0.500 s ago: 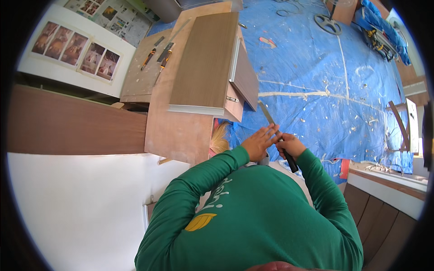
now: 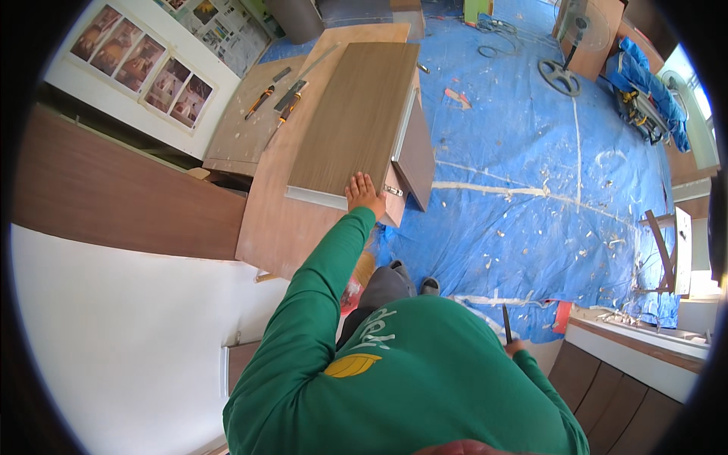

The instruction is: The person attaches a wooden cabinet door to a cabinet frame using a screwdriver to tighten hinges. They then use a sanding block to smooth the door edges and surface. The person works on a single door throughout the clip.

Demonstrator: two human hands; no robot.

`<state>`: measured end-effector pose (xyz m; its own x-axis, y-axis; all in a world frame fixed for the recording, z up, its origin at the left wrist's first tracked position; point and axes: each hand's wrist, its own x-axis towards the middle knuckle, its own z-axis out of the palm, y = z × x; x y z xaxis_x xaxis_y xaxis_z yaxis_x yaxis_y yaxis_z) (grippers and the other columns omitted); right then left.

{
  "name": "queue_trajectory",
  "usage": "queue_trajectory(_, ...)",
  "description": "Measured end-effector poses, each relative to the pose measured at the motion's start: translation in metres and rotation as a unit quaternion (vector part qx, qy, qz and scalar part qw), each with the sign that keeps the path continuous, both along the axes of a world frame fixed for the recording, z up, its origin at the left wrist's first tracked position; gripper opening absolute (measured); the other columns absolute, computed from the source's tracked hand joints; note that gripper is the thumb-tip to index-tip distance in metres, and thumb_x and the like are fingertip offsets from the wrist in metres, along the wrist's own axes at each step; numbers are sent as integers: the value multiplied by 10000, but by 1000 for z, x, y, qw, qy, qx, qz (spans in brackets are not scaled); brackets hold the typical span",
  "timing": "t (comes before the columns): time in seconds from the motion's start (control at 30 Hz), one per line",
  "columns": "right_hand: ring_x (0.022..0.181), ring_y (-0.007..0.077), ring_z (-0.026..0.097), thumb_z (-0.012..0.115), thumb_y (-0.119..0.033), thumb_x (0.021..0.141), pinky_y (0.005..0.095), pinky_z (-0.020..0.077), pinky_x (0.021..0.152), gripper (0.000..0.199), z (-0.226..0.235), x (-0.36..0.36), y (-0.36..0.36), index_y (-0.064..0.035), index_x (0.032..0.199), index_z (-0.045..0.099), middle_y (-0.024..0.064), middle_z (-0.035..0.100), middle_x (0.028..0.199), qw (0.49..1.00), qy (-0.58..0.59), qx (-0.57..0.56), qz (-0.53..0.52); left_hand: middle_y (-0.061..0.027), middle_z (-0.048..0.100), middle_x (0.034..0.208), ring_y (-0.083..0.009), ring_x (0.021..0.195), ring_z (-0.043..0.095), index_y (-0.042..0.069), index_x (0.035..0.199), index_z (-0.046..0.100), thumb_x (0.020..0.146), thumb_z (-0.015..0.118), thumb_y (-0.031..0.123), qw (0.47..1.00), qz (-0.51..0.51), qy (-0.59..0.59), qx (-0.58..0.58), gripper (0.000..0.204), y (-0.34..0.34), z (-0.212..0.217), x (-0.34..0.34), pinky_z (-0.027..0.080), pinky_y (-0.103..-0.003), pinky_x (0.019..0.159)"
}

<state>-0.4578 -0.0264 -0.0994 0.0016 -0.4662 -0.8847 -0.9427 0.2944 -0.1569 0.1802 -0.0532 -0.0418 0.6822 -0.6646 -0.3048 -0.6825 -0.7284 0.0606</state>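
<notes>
L hand (image 2: 365, 195) lies flat, palm down, on the nr R corner of a wood-grain cabinet (image 2: 349, 114); its fingers are stretched out, only slightly apart, pointing fwd, gripping nothing. The L arm reaches fwd in a long green sleeve (image 2: 322, 262). R hand (image 2: 516, 346) is low by the R side of the torso, partly hidden by the green shirt (image 2: 447, 364); its fingers hold a slim dark hand tool (image 2: 507, 322) that sticks up, well apart from the cabinet. Exact finger positions there: can't tell, too small.

Cabinet sits on a plywood table (image 2: 273, 243), w/ a pale strip (image 2: 315, 197) along its nr edge. A metal hinge (image 2: 393, 191) shows on the R side, just beside the L hand, & a brown panel (image 2: 415, 152) stands tilted along that same side.

L of cabinet: two screwdriver-like tools (image 2: 260, 102) w/ orange-&-black handles, plus a dark grey block (image 2: 290, 95) nr them.

Floor R of the table has a blue tarp (image 2: 493, 235) w/ white tape (image 2: 500, 189) & pale scraps. Floor fan's round spoked base (image 2: 560, 78) is on it, far R. Photo prints (image 2: 140, 64) are up on a white panel, far L.
</notes>
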Motion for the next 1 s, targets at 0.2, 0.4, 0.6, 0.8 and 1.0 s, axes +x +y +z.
queue_trajectory(0.2, 484, 263, 613, 746, -154, 924, 428, 508, 421, 264, 24, 3, -27, 64, 1005, 622, 146, 618, 654, 996, 33, 7, -86, -158, 75, 1753, -341, 1619, 51, 41, 1666, 123, 1017, 519, 431, 992, -54, -71, -85, 854, -45, -20, 17, 56, -550, 1296)
queue_trajectory(0.4, 496, 232, 610, 738, -176, 931, 411, 503, 428, 229, 44, 71, -95, 13, 1016, 640, 103, 598, 648, 996, 17, -33, -79, -108, 109, 1755, -281, 1620, 93, 67, 1665, 170, 1025, 504, 334, 979, -141, -67, -130, 769, -119, -19, 50, 65, -554, 1297)
queue_trajectory(0.6, 501, 191, 609, 736, -205, 938, 370, 496, 431, 220, 63, 130, -193, -24, 1015, 639, 64, 610, 667, 999, 14, -43, -3, -70, 116, 1758, -247, 1620, 98, 78, 1667, 168, 1029, 480, 287, 970, -181, -65, -150, 740, -211, -14, 91, 50, -537, 1306)
queue_trajectory(0.8, 519, 182, 615, 743, -216, 929, 362, 508, 442, 222, 75, 164, -283, -36, 994, 630, 65, 636, 704, 991, -14, -100, -86, -50, 87, 1764, -233, 1624, 68, 84, 1679, 100, 1012, 407, 199, 974, -187, -40, -123, 743, -287, -2, 121, 10, -517, 1313)
queue_trajectory(1.0, 588, 194, 659, 751, -237, 926, 371, 533, 481, 234, 71, 196, -380, -42, 1003, 647, 77, 656, 737, 991, 42, -63, 109, -46, 99, 1763, -228, 1623, 81, 83, 1677, 122, 995, 426, 208, 975, -171, -54, -133, 758, -350, -12, 147, 20, -514, 1313)
